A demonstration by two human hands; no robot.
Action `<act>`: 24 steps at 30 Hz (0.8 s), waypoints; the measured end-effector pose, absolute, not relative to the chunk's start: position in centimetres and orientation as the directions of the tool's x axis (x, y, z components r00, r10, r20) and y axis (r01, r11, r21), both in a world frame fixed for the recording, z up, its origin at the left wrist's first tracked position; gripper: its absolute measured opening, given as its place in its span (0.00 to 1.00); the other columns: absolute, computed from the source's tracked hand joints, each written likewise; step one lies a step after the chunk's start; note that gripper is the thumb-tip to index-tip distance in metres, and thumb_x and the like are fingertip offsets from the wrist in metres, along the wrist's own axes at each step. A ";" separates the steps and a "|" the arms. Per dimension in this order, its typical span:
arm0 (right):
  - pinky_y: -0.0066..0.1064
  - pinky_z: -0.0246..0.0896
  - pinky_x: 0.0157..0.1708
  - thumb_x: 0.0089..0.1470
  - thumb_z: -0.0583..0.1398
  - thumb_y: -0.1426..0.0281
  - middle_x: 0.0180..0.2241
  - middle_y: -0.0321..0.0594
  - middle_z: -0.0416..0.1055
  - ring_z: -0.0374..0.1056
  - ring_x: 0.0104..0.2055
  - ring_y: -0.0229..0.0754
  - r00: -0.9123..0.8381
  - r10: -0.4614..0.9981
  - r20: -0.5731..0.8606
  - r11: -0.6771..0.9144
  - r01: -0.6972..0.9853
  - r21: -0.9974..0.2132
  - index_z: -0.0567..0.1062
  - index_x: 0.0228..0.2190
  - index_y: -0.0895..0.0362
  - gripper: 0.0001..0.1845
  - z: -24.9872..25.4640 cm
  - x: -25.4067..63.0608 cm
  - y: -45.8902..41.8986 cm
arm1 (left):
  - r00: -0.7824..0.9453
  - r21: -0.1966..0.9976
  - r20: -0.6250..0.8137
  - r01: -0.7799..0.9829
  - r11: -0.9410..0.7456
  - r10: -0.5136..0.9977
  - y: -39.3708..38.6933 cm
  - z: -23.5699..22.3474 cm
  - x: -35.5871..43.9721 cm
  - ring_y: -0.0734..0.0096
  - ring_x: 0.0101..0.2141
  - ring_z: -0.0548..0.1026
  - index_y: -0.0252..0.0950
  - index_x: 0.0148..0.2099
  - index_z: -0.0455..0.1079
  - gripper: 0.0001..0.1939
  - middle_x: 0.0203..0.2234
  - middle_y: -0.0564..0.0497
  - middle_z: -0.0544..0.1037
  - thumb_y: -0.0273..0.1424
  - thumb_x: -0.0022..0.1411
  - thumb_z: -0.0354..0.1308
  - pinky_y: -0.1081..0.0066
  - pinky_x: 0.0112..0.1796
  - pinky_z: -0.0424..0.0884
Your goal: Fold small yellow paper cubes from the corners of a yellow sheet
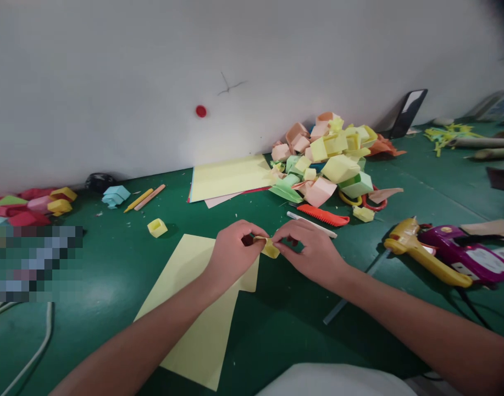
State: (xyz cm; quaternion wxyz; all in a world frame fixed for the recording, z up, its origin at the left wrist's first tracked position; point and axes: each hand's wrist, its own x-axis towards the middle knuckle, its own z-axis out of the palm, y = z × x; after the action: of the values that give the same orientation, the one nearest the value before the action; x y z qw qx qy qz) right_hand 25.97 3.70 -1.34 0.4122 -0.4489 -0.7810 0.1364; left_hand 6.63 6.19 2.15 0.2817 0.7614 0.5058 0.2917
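Between my two hands is a small yellow folded paper piece (270,249), held up over the green table. My left hand (238,245) pinches its left edge with thumb and fingertips. On the other side, my right hand (307,247) grips its right edge in the same way. Part of the piece is hidden by my fingers. Under my left forearm lies a large yellow paper sheet (194,330), with a smaller yellow piece (249,278) at its right edge. A small yellow paper box (156,227) sits to the left of my hands.
A heap of folded paper boxes (338,151) stands by the wall, near stacked paper sheets (231,176). An orange-red cutter (324,215) and a white pen (311,224) lie beyond my right hand. At right are a yellow glue gun (428,253) and a purple device (470,253).
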 end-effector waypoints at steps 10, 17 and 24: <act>0.36 0.66 0.38 0.57 0.60 0.76 0.35 0.38 0.76 0.71 0.39 0.44 -0.242 0.832 0.500 0.533 0.601 -0.596 0.75 0.35 0.52 0.07 -1.3 26.1 3.6 | 0.417 0.814 0.061 0.506 -0.287 0.907 6.5 2.2 6.4 0.68 0.31 0.77 0.41 0.36 0.80 0.09 0.33 0.52 0.82 0.37 0.60 0.60 0.71 0.31 0.71; 0.34 0.66 0.32 0.58 0.60 0.74 0.33 0.38 0.75 0.70 0.35 0.43 -0.192 0.863 0.468 0.476 0.618 -0.626 0.74 0.39 0.52 0.07 -1.3 26.0 3.6 | 0.425 0.771 0.095 0.541 -0.337 0.900 6.6 2.4 6.3 0.68 0.32 0.76 0.40 0.31 0.79 0.15 0.33 0.51 0.80 0.42 0.64 0.57 0.71 0.29 0.67; 0.34 0.67 0.33 0.57 0.61 0.73 0.35 0.38 0.76 0.71 0.39 0.44 -0.168 0.902 0.398 0.410 0.624 -0.665 0.73 0.44 0.52 0.13 -1.8 25.8 3.5 | 0.489 0.695 0.103 0.588 -0.415 0.866 5.8 2.0 6.7 0.68 0.35 0.75 0.40 0.32 0.79 0.20 0.37 0.51 0.78 0.39 0.70 0.50 0.70 0.34 0.69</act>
State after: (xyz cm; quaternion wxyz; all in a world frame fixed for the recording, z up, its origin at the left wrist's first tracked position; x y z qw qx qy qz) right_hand 25.76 3.49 -1.75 0.3903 -0.5134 -0.7433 0.1777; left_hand 6.66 5.82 2.04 0.3010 0.8088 0.4493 0.2311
